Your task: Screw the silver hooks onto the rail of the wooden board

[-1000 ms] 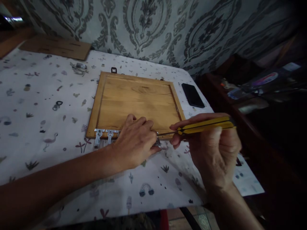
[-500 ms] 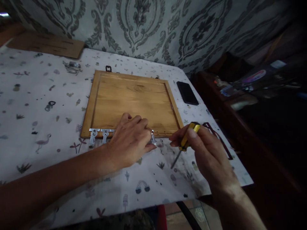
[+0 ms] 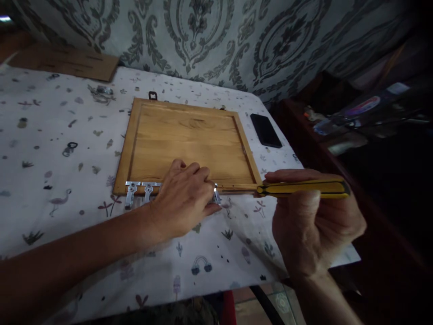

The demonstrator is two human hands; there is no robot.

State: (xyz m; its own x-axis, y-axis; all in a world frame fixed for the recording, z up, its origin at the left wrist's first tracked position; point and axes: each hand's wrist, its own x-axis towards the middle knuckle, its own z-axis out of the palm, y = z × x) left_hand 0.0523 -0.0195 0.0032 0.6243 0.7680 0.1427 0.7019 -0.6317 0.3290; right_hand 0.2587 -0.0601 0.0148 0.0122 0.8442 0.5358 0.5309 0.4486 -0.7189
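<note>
A framed wooden panel (image 3: 189,144) lies flat on the patterned tablecloth. My left hand (image 3: 186,196) rests over its front edge, fingers closed on a small shiny metal bracket (image 3: 217,197), mostly hidden beneath them. Left of that hand, two T-shaped metal brackets (image 3: 131,195) sit along the same edge and overhang it. In my right hand (image 3: 314,230) is a screwdriver with a yellow and black handle (image 3: 304,188), held level. Its thin shaft points left along the panel's front edge, toward the bracket under my left hand; whether the tip touches anything I cannot tell.
A black phone (image 3: 265,130) lies right of the panel. Small metal parts (image 3: 102,93) and a piece of cardboard (image 3: 67,63) are at the back left. The table's right edge borders a dark area with a plastic bottle (image 3: 361,108). A patterned wall covering (image 3: 196,40) rises behind.
My right hand has turned the screwdriver from pointing down toward the cloth to lying level, its shaft now aimed left along the panel edge. My left hand stays in place.
</note>
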